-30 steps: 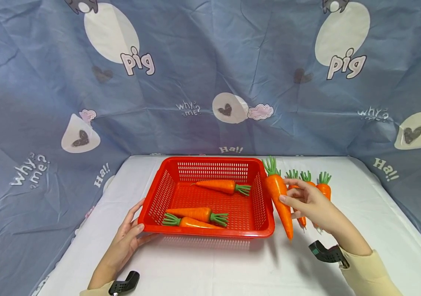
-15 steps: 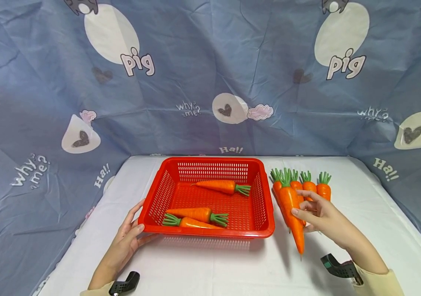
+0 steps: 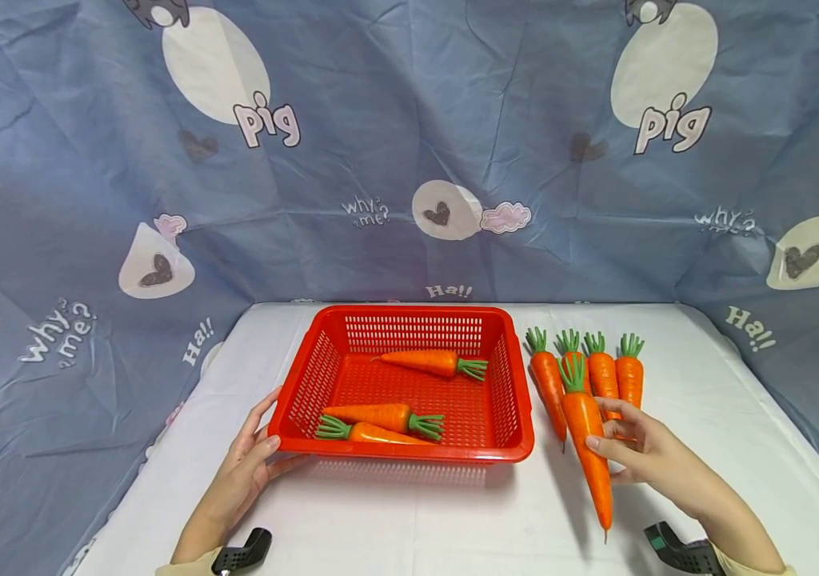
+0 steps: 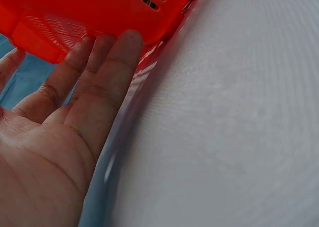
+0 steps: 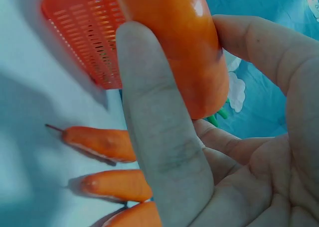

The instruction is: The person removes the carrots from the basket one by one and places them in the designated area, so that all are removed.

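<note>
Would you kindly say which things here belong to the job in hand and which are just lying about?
Likely the job:
held carrot
red basket
three carrots inside it
four carrots beside it

Apparently just there:
blue backdrop
white cloth
wrist devices

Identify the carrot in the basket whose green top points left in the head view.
The front carrot, beside the red basket's front rim; the middle carrot and back carrot both point their tops right.

A blue printed cloth (image 3: 395, 144) backs the white table (image 3: 409, 528).
</note>
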`<action>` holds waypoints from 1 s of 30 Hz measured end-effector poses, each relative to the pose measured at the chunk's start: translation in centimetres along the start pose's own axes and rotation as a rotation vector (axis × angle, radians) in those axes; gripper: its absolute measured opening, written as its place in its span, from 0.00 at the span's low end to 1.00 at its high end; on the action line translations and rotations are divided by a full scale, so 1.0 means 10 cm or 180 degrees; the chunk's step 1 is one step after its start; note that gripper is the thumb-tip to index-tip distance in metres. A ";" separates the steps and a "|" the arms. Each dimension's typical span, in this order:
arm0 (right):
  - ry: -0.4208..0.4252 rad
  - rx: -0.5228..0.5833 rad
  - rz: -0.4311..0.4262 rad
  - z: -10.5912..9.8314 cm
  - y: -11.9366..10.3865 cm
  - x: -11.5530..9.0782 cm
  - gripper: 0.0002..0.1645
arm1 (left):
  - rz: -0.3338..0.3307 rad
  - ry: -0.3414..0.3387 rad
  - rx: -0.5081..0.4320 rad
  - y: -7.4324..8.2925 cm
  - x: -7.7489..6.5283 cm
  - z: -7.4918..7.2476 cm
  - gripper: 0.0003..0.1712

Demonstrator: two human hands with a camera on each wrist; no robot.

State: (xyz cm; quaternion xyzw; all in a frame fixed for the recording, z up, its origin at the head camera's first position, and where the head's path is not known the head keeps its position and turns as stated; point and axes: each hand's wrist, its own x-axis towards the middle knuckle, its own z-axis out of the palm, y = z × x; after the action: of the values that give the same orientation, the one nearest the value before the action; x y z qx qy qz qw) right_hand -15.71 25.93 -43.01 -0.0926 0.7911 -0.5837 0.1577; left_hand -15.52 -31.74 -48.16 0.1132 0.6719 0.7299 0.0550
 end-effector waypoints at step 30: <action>-0.0165 -0.0017 0.0712 0.17 0.44 -0.30 0.48 | 0.0086 -0.0085 0.0013 0.00 0.00 0.00 0.39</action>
State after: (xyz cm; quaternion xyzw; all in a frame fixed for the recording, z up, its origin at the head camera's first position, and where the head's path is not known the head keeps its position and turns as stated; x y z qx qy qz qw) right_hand -12.15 26.68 -47.23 -0.0191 0.7937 -0.5578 0.2420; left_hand -15.53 -31.75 -48.12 0.1321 0.6711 0.7275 0.0538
